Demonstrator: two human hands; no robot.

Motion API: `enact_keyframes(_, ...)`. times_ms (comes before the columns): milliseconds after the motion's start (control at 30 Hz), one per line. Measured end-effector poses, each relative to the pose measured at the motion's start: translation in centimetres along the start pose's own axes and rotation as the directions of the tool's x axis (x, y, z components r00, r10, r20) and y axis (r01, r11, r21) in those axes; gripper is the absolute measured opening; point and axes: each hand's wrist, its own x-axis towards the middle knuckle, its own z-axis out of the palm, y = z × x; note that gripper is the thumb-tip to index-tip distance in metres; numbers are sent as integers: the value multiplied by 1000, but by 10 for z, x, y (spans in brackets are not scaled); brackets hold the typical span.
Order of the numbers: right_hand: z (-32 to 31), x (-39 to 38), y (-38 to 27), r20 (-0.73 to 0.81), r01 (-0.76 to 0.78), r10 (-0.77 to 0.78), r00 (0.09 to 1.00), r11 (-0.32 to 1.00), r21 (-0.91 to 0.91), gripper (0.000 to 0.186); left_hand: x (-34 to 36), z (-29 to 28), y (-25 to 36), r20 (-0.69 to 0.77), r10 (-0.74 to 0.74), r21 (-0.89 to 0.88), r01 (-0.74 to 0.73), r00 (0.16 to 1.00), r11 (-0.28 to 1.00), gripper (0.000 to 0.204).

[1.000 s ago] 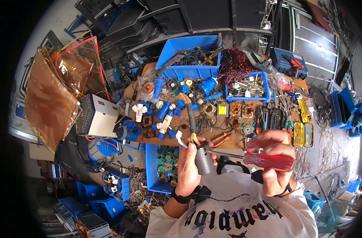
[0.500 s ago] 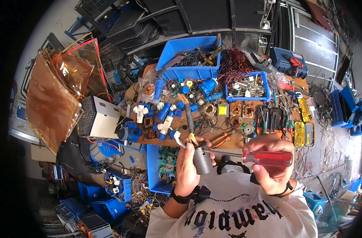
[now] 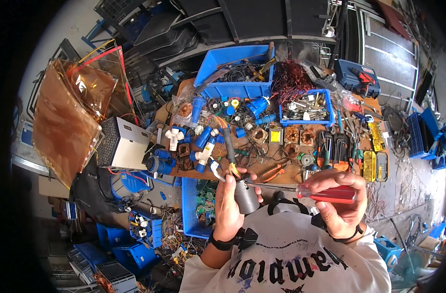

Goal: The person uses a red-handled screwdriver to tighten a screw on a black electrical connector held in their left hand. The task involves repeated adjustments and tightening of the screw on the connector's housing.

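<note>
Near the cluttered workbench point(image 3: 281, 166) — blue bins far, crates on the floor left — left hand point(image 3: 230, 205) gripped a grey cylinder point(image 3: 245, 195); right hand point(image 3: 341, 202) clasped a red-handled screwdriver point(image 3: 325, 193).

My bench point(image 3: 174, 115) is wood, buried in clutter. Blue bins point(image 3: 233, 66) sit at its back, more blue crates point(image 3: 110, 244) on the floor to my left. Grey concrete floor point(image 3: 52, 29), dark metal racks point(image 3: 262, 19) behind. Bright daylight, hard shadows.

A cluttered wooden workbench point(image 3: 291, 172) bears blue bins point(image 3: 235, 90), pliers point(image 3: 273, 172), perhaps copper coils point(image 3: 292, 134)
</note>
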Motion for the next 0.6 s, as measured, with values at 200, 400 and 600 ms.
enact_keyframes(200,-5,-1,9,-54,102,-116,992,974,-203,43,0,-1,-2,-19,27,2,-27,999,1000,38)
enact_keyframes(400,-12,-5,8,-31,54,-70,997,928,-369,33,3,-3,1,-33,79,38,-77,996,996,39)
enact_keyframes(600,-12,1,5,15,75,-75,997,923,-378,24,5,-4,4,-48,82,34,-80,995,996,39)
